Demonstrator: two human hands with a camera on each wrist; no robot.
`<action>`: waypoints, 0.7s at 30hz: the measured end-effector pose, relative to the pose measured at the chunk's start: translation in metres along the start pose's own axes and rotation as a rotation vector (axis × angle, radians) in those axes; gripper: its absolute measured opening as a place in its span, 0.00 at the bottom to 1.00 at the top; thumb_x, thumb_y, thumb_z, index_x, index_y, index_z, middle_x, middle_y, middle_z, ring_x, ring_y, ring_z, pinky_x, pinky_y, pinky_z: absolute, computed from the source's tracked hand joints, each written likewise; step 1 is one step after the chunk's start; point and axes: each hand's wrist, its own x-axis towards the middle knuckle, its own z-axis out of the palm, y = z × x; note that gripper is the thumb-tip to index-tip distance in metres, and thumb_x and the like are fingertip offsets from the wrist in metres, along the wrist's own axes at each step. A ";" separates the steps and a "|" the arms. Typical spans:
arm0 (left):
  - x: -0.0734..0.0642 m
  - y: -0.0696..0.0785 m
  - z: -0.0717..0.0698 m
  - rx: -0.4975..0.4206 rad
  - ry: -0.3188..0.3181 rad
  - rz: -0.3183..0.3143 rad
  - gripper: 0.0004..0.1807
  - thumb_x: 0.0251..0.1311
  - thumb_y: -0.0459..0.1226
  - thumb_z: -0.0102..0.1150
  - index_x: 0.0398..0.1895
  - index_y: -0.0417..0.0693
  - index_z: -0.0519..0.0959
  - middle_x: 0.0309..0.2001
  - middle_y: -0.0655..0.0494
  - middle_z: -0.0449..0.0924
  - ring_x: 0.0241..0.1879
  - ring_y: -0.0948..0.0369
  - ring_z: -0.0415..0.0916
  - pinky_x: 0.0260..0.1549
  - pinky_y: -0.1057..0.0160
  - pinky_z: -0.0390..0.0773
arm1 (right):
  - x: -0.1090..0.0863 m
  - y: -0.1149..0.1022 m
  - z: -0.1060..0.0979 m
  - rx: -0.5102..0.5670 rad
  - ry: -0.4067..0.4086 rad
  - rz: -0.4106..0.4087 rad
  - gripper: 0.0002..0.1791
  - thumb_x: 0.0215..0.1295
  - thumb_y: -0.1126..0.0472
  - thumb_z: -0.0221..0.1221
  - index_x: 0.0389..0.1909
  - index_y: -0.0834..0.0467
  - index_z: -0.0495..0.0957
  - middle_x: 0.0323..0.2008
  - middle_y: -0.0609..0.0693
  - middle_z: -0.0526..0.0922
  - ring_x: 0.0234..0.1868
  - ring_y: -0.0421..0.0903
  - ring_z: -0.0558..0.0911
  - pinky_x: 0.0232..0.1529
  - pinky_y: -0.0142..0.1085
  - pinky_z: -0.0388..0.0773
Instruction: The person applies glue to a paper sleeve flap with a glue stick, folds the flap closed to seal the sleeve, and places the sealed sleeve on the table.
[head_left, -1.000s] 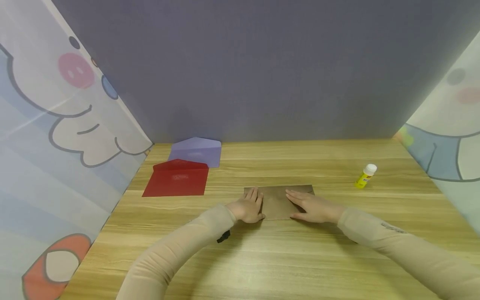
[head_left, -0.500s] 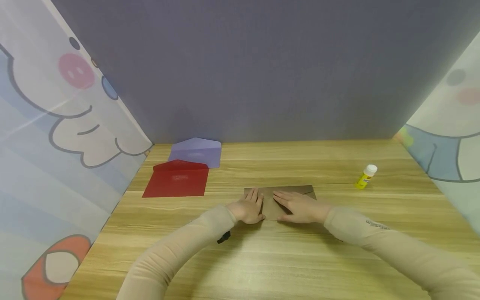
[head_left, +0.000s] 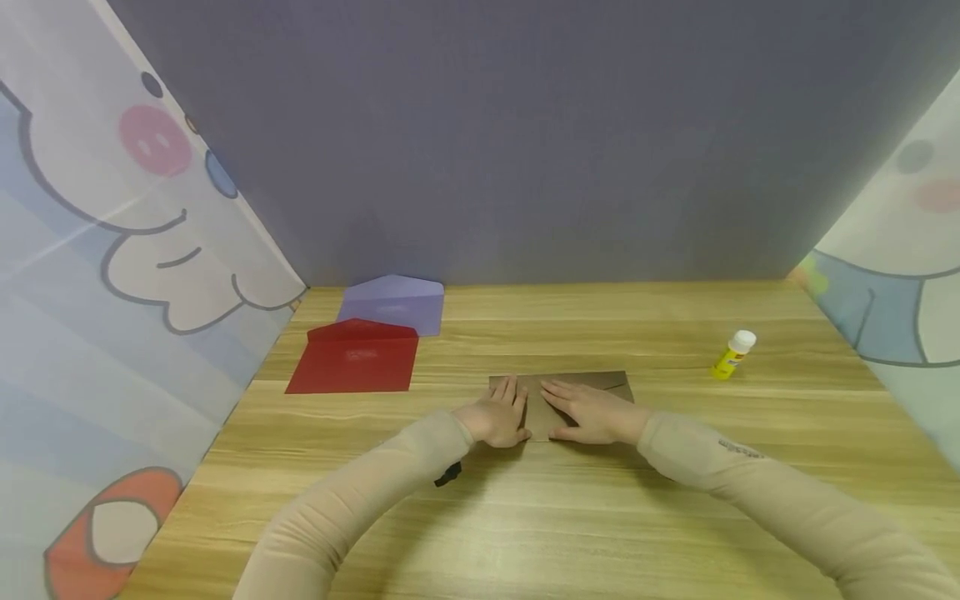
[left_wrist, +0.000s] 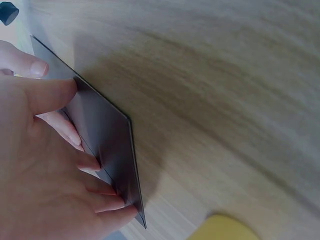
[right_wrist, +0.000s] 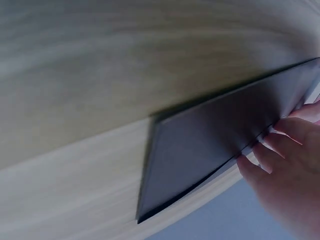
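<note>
Two open hands, both down on the brown envelope (head_left: 537, 421)!

And there it lies, flat on the counter (head_left: 480, 525), a little toward five o'clock from the middle of the head view. The left hand (head_left: 497, 414), open and gripping nothing, rests on its nine o'clock end; over on the three o'clock side it's the right hand (head_left: 596, 412), open too, touching the envelope, just apart from its partner. Off at ten o'clock, the purple envelope (head_left: 405, 312); nearer nine, the red envelope (head_left: 354, 365), its flap (head_left: 360, 331) pointing to twelve and overlapping the purple one in this view. Out between two and three o'clock, well apart, stands the yellow glue stick (head_left: 731, 361), white cap (head_left: 744, 340) uppermost!
</note>
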 end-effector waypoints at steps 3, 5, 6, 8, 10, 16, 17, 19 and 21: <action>0.000 0.001 -0.001 -0.004 0.001 0.003 0.39 0.62 0.57 0.35 0.69 0.46 0.41 0.69 0.45 0.31 0.67 0.54 0.30 0.64 0.56 0.44 | -0.004 0.001 0.001 0.001 0.006 -0.003 0.37 0.63 0.43 0.46 0.63 0.66 0.55 0.65 0.59 0.53 0.64 0.57 0.56 0.60 0.50 0.56; -0.001 0.001 -0.001 -0.008 -0.003 0.000 0.39 0.62 0.57 0.35 0.69 0.46 0.41 0.69 0.45 0.31 0.67 0.54 0.30 0.64 0.56 0.44 | -0.007 0.003 0.002 0.002 0.011 -0.002 0.37 0.63 0.43 0.47 0.63 0.67 0.56 0.65 0.60 0.53 0.63 0.57 0.57 0.60 0.50 0.57; -0.001 0.001 -0.001 -0.009 -0.003 -0.002 0.39 0.62 0.57 0.35 0.69 0.46 0.41 0.69 0.45 0.31 0.67 0.55 0.30 0.64 0.57 0.44 | -0.008 0.003 0.002 0.002 0.015 0.000 0.36 0.63 0.43 0.47 0.63 0.66 0.57 0.65 0.60 0.53 0.63 0.57 0.57 0.60 0.50 0.57; -0.001 0.001 -0.001 -0.010 -0.002 -0.005 0.39 0.62 0.57 0.35 0.69 0.46 0.41 0.69 0.46 0.32 0.67 0.55 0.30 0.64 0.57 0.44 | -0.010 0.004 0.003 0.006 0.022 0.002 0.36 0.63 0.44 0.47 0.62 0.67 0.57 0.65 0.60 0.54 0.63 0.58 0.57 0.59 0.51 0.58; -0.001 0.001 0.000 -0.010 -0.001 -0.003 0.39 0.62 0.57 0.35 0.69 0.46 0.41 0.69 0.45 0.31 0.67 0.55 0.30 0.64 0.57 0.44 | -0.012 0.006 0.004 0.010 0.027 0.006 0.36 0.63 0.44 0.47 0.62 0.66 0.57 0.65 0.60 0.54 0.63 0.58 0.57 0.59 0.51 0.58; -0.002 0.000 0.000 -0.007 0.010 0.008 0.39 0.62 0.57 0.34 0.69 0.45 0.41 0.69 0.45 0.32 0.67 0.54 0.30 0.64 0.57 0.44 | -0.019 0.013 0.007 0.003 0.028 0.026 0.30 0.66 0.49 0.45 0.63 0.62 0.57 0.65 0.59 0.53 0.64 0.58 0.56 0.59 0.52 0.58; -0.002 0.000 0.000 -0.007 0.012 0.009 0.39 0.62 0.57 0.35 0.69 0.46 0.41 0.69 0.45 0.32 0.67 0.54 0.30 0.64 0.57 0.44 | -0.020 0.015 0.007 -0.001 0.029 0.028 0.30 0.66 0.50 0.45 0.64 0.62 0.57 0.66 0.58 0.53 0.64 0.58 0.56 0.58 0.52 0.58; -0.003 0.000 0.000 -0.010 0.016 0.012 0.39 0.62 0.57 0.35 0.69 0.46 0.41 0.69 0.45 0.32 0.67 0.54 0.31 0.64 0.57 0.44 | -0.023 0.017 0.007 -0.003 0.039 0.019 0.28 0.66 0.51 0.45 0.63 0.62 0.58 0.65 0.60 0.54 0.63 0.59 0.56 0.58 0.53 0.59; -0.003 0.000 -0.001 -0.013 0.017 0.016 0.39 0.62 0.56 0.35 0.69 0.45 0.41 0.69 0.45 0.32 0.67 0.54 0.31 0.64 0.57 0.45 | -0.025 0.018 0.006 0.002 0.045 0.016 0.28 0.66 0.52 0.45 0.63 0.62 0.58 0.65 0.60 0.54 0.63 0.58 0.57 0.58 0.52 0.59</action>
